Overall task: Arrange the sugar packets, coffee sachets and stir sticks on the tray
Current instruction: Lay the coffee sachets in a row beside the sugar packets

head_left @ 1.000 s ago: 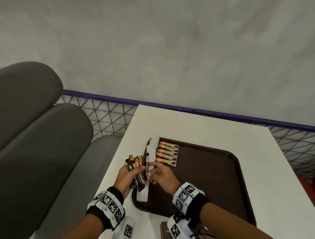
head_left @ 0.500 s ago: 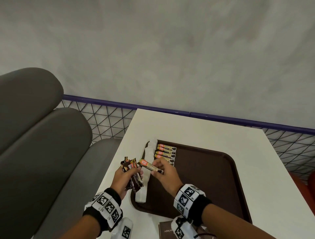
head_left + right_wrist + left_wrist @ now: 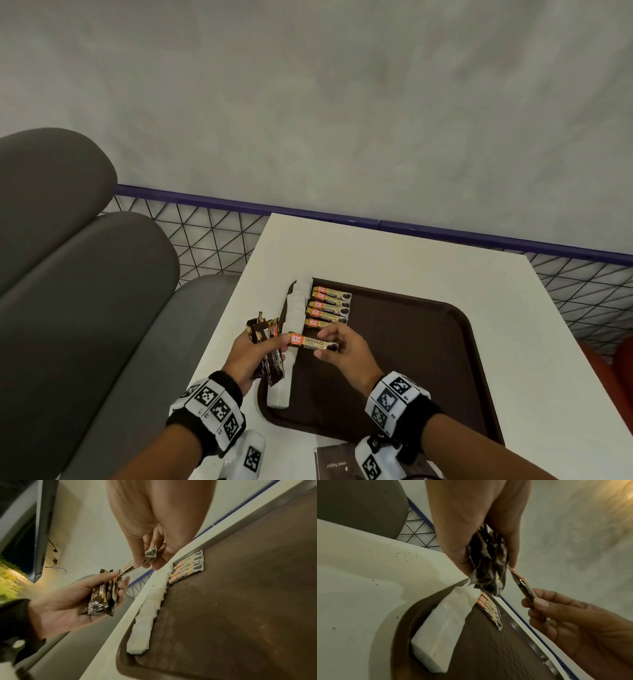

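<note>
A dark brown tray (image 3: 428, 349) lies on the white table (image 3: 394, 260). Several coffee sachets (image 3: 329, 306) lie in a neat column at its far left corner, beside a row of white packets (image 3: 291, 346) along the tray's left edge. My left hand (image 3: 253, 353) grips a bunch of dark coffee sachets (image 3: 265, 346) over the table's left edge. My right hand (image 3: 342, 353) pinches one orange and gold coffee sachet (image 3: 313, 342) by its right end, level above the white packets; its other end touches my left fingertips. In the wrist views: the bunch (image 3: 488, 568) (image 3: 102, 595), the single sachet (image 3: 524, 586) (image 3: 147, 557).
A dark booklet or packet (image 3: 334, 462) lies on the table at the near edge, partly hidden by my right wrist. Grey padded seat backs (image 3: 85, 274) stand to the left. A wire mesh fence with a purple rail (image 3: 342, 219) runs behind the table.
My right hand has drawn one sachet out of the bunch in my left hand and turned it level over the tray's left edge. The camera view has tilted slightly.
</note>
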Demonstrator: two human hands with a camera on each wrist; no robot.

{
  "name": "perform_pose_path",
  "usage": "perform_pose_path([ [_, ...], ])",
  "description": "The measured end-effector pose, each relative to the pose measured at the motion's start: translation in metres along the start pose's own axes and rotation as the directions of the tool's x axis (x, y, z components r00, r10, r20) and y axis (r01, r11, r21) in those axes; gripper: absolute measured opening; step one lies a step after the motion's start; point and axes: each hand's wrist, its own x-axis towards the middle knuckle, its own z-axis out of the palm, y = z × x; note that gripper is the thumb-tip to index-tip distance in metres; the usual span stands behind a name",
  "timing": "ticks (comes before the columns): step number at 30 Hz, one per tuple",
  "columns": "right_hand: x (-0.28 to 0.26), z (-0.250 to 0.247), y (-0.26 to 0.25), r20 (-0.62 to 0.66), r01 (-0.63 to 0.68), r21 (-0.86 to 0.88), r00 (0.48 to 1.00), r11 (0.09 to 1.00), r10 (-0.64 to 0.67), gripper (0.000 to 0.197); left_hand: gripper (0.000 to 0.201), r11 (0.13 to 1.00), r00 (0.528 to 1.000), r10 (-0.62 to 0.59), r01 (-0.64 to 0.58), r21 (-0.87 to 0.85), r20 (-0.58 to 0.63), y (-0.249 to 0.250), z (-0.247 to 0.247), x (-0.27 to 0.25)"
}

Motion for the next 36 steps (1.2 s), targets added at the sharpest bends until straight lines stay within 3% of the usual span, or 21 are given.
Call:
perform_pose_path([
  [4, -0.003, -0.005, 0.005, 0.017, -0.021, -0.009, 1.000, 1.000, 0.021, 0.025, 0.023, 1.000, 1.000, -0.001, 0.001, 0.021, 0.030, -0.001, 0.009, -0.001],
  [6, -0.001, -0.009, 0.010, -0.030, -0.001, -0.160, 1.000, 0.987, -0.004, 0.022, 0.026, 1.000, 1.000, 0.005, -0.005, 0.017, -0.013, -0.004, 0.010, 0.003],
  [10, 0.011, -0.017, 0.025, -0.161, -0.023, -0.527, 0.984, 0.850, -0.073, 0.024, 0.029, 0.994, 0.995, -0.035, 0.024, -0.110, -0.097, -0.007, 0.000, 0.011],
  [16, 0.033, -0.010, 0.037, -0.193, -0.099, -0.722, 0.979, 0.684, -0.062, 0.030, 0.025, 0.967, 0.995, -0.037, 0.014, -0.253, -0.088, -0.003, -0.020, 0.013],
  [22, 0.044, -0.001, 0.046, -0.182, -0.113, -0.790, 0.982, 0.602, -0.055, 0.030, 0.024, 0.970, 0.995, -0.035, 0.012, -0.241, -0.093, -0.004, -0.033, 0.012],
  [32, 0.045, -0.005, 0.052, -0.185, -0.107, -0.818, 0.979, 0.566, -0.082, 0.025, 0.016, 0.972, 0.996, -0.043, 0.023, -0.233, -0.081, -0.002, -0.025, 0.012],
  [36, 0.046, -0.003, 0.050, -0.184, -0.102, -0.817, 0.979, 0.568, -0.088, 0.024, 0.021, 0.971, 0.996, -0.053, 0.036, -0.238, -0.068, -0.001, -0.024, 0.011],
])
